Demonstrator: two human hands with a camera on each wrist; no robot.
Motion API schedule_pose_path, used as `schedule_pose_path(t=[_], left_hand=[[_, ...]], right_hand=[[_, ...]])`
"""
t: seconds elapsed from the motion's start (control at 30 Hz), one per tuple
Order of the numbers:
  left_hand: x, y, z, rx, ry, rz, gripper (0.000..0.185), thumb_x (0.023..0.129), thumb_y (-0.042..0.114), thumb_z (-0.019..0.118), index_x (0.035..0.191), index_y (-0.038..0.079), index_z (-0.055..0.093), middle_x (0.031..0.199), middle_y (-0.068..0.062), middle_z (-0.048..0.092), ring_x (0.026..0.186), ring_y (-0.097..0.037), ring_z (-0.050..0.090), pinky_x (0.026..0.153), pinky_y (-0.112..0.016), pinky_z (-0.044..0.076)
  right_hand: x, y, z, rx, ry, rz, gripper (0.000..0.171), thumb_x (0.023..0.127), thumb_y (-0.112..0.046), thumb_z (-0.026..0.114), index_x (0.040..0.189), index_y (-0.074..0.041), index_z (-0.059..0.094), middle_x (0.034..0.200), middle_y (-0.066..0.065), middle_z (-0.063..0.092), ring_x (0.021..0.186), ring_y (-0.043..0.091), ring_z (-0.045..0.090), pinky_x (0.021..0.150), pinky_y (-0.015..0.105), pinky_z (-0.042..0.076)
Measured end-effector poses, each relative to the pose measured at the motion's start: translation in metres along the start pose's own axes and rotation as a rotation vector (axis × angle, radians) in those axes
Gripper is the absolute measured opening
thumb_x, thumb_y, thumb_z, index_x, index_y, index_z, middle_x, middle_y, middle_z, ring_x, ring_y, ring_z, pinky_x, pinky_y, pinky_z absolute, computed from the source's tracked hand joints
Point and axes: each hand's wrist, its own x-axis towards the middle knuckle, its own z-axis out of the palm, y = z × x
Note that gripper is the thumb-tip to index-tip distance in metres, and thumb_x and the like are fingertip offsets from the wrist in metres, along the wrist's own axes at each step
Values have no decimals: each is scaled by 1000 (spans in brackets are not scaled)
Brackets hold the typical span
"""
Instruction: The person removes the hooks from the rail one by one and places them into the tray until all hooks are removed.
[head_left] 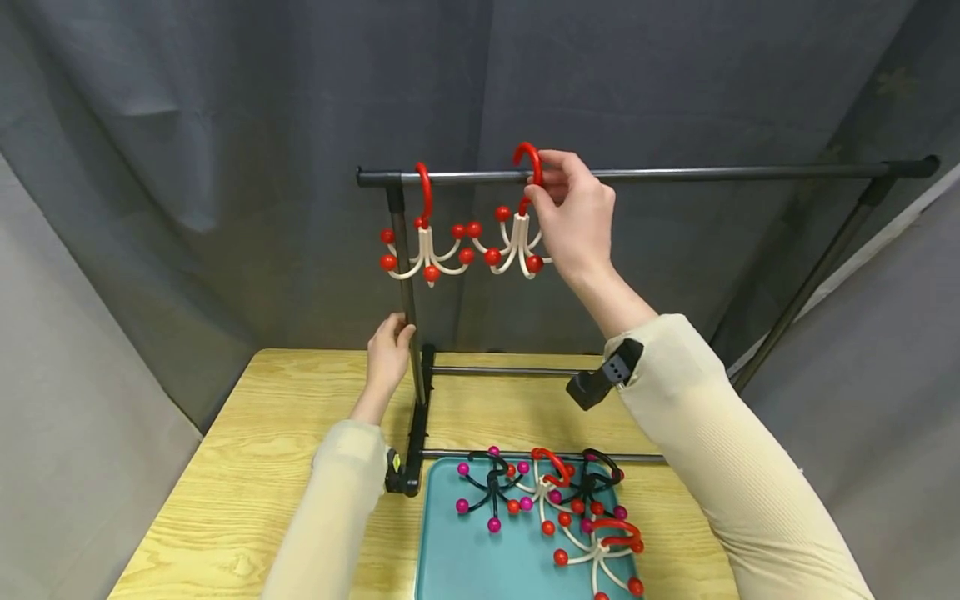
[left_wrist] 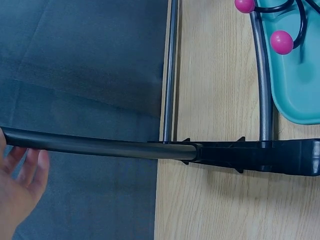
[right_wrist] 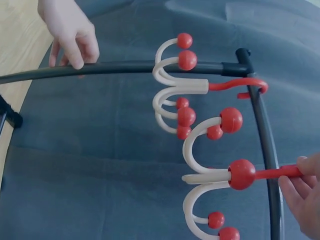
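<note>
The right hand [head_left: 573, 212] is pinching the red hook of a white multi-arm hanger [head_left: 516, 242], holding it over the rack's top bar [head_left: 712, 173]. Just beside that grip a second white hanger [head_left: 426, 242] is hanging. The left hand [head_left: 388, 350] is curling round the upright post [head_left: 405, 283]. Below the grip, a teal tray [head_left: 457, 558] of hangers is sitting on the worktop [head_left: 262, 433].

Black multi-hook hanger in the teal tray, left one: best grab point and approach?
Take the black hanger by its top hook loop, coming from above. It lies flat in the teal tray, its arms with pink balls splay outward, and the loop at the far end is clear of the red-and-white hangers beside it.
</note>
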Motion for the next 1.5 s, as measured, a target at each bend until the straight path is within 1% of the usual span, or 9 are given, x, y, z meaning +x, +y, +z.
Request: schedule_pose_path(t=[0.2, 0.47, 0.6, 0.77, 0.93, 1.1, 1.17, 1.3, 1.5], left_hand=[[-1, -1, 1, 3, 20, 11, 24, 93, 22, 50, 109, 6, 57, 102, -13, 60, 93, -29, 58, 79, -43, 46], [0, -2, 1, 1, 19, 14, 26, 94, 23, 50, 111, 6, 57, 103, -13, 60, 96, -29, 58, 81, -44, 46], [0, -1, 0, -1, 16, 2, 26, 94, 23, 50, 112, 6, 56, 104, -13, 60, 96, -29, 57, 81, -44, 45], [-2, -1, -1, 0, 16, -2, 26, 93, 22, 51, 112, 5, 56, 105, -14, 60, 97, -30, 57, 81, -44, 45], [-1, -1, -1, 10, 29, 3, 25, 93, 21, 51, 111, 4, 57, 105, -15, 60, 96, -30, 58, 81, -44, 46], [0, -1, -1, 8, 20, 3, 25, 94, 21, 50, 112, 5, 56, 105, -15, 60, 97, -30, 57, 81, -44, 45], [0, -2, -1, 4, 14, -2, 25, 94, 21, 50, 111, 5, 56, 104, -15, 60, 96, -30, 57, 81, -44, 45], [0, -2, 1, 2, 15, -9, 24, 94, 22, 50, 110, 6, 57, 103, -13, 60, 95, -29, 57, 81, -44, 45], [0, -2, 1, 1, 20, -15, 24, 94, 22, 50, 111, 7, 57, 104, -13, 60, 96, -29, 57, 82, -44, 45]], right_hand=[[-16, 1, -11, 7, -17, -62, 30, 83, -9, 65, 113, -8, 60, 94, 7, 69, 81, 13, 65, 75, 22, 51], [-36, 5, -23, 46, -10, -89, 31, 82, -11, 66, 113, -9, 60, 93, 7, 69, 80, 14, 66, 72, 23, 52], [-48, 9, -26, 70, -22, -113, 31, 82, -10, 67, 112, -8, 61, 92, 8, 69, 78, 15, 66, 70, 17, 51], [-66, 13, -27, 125, -50, -140, 32, 79, -6, 68, 111, -5, 61, 91, 9, 69, 78, 16, 66, 67, 10, 47], [-84, 18, -27, 120, -109, -150, 34, 79, -4, 69, 112, -5, 60, 91, 8, 69, 78, 16, 67, 66, 9, 47], [-103, 25, -25, 120, -175, -120, 34, 78, -6, 70, 111, -6, 60, 90, 6, 69, 78, 13, 66, 66, 11, 48], [-111, 29, -25, 137, -194, -107, 33, 78, -6, 69, 110, -7, 60, 89, 6, 69, 77, 13, 66, 66, 13, 49], [-129, 37, -25, 145, -240, -92, 31, 78, -3, 69, 108, -7, 60, 88, 5, 69, 76, 12, 66, 65, 16, 51], [-161, 45, -21, 92, -347, -50, 28, 78, -1, 68, 104, -8, 60, 86, 3, 67, 74, 8, 63, 63, 20, 52]])
